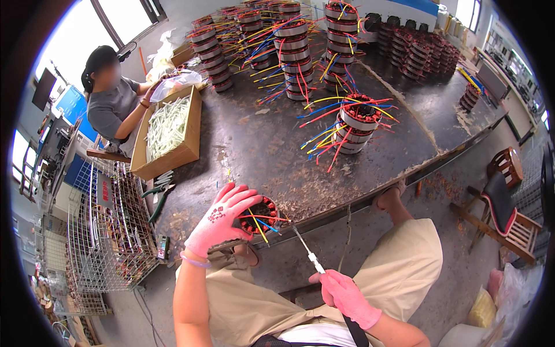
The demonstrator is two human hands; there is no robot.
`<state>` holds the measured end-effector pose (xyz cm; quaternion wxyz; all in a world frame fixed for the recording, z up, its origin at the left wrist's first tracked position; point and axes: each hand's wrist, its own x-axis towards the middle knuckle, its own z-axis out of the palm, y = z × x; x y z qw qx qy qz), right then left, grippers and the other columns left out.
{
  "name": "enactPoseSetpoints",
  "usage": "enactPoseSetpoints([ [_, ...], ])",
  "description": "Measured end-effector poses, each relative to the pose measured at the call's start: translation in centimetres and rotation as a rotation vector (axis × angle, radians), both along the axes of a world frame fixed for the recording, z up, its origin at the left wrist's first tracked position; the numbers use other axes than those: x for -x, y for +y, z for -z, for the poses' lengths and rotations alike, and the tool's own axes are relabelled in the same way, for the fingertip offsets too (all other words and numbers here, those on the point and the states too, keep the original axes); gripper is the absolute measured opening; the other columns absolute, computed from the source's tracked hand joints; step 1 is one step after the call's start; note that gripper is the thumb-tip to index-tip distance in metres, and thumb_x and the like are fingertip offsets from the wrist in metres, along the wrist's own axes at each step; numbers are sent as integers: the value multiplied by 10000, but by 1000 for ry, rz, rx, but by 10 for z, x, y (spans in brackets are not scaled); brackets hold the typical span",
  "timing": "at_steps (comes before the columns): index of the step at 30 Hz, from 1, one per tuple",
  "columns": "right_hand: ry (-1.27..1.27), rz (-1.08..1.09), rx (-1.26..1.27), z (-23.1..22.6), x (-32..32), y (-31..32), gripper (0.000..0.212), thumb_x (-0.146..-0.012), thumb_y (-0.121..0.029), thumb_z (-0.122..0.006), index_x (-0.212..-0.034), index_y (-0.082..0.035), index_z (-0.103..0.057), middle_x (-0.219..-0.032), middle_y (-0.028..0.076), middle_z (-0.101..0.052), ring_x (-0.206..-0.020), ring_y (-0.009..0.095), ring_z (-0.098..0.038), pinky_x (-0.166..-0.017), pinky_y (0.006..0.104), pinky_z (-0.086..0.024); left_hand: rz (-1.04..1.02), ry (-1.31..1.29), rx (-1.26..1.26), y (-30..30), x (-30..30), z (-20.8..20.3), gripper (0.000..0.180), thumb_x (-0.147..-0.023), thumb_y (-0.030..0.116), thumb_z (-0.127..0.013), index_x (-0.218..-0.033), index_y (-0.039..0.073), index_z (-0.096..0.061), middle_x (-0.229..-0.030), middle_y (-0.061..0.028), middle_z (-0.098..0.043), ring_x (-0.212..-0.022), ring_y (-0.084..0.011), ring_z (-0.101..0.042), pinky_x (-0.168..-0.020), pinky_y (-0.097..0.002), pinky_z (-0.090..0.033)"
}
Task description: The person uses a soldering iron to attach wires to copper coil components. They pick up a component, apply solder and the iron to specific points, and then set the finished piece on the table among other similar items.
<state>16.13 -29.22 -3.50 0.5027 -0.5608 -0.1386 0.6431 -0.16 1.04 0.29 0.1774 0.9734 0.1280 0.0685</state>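
Note:
My left hand (222, 217), in a pink glove, is closed round the side of a motor stator (267, 209) at the table's near edge. Its fingers lie over the far rim, with the thumb on the near side. Yellow, blue and red lead wires (265, 222) stick out of the stator toward me. Below and to the right, my gloved right hand (348, 296) grips a slim tool with a long metal shaft and a white handle (313, 258). The tool's tip points up at the wires; whether it touches them I cannot tell.
A short stator stack (355, 130) stands on the dark table (243, 139), with taller stacks (295, 58) behind. Pliers (160, 202) lie left, near a cardboard box (193, 130) of white tubes. A co-worker (113, 98) sits behind that box. Wire-mesh cages (87, 231) stand at left, a chair (503, 214) right.

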Motion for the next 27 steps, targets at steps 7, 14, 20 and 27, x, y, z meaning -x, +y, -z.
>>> enactPoseSetpoints([
  [7, -39, -4, -23, -6, -2, 0, 295, -1050, -247, -470, -1124, -24, -649, -579, -22, -461, -512, 45, -357, -481, 232, -282, -8, 24, 3, -1, -2, -3, 987, -478, 239, -890, -1391, 109, -539, -1438, -81, -525, -1400, -295, -413, -1226, -494, -229],
  [14, -53, -11, -49, -7, -1, 0, 298, -1054, -239, -469, -1122, -9, -645, -582, -29, -433, -513, 55, -359, -486, 237, -280, 1, 35, 0, 0, -2, -1, 988, -481, 239, -884, -1394, 101, -534, -1453, -75, -512, -1412, -294, -396, -1230, -493, -216],
  [20, -11, 14, -41, -1, 2, 0, 296, -1056, -226, -463, -1127, -1, -641, -592, -34, -423, -519, 57, -361, -496, 242, -290, 5, 32, -8, 1, -1, 0, 986, -484, 240, -880, -1396, 101, -534, -1458, -69, -508, -1413, -293, -394, -1231, -492, -215],
  [27, -14, 2, -36, -7, -1, 1, 291, -1053, -217, -460, -1124, 1, -640, -601, -28, -433, -532, 63, -381, -496, 251, -300, -3, 42, -10, 0, -2, -1, 981, -485, 227, -878, -1396, 103, -536, -1464, -64, -507, -1419, -290, -386, -1231, -481, -220],
])
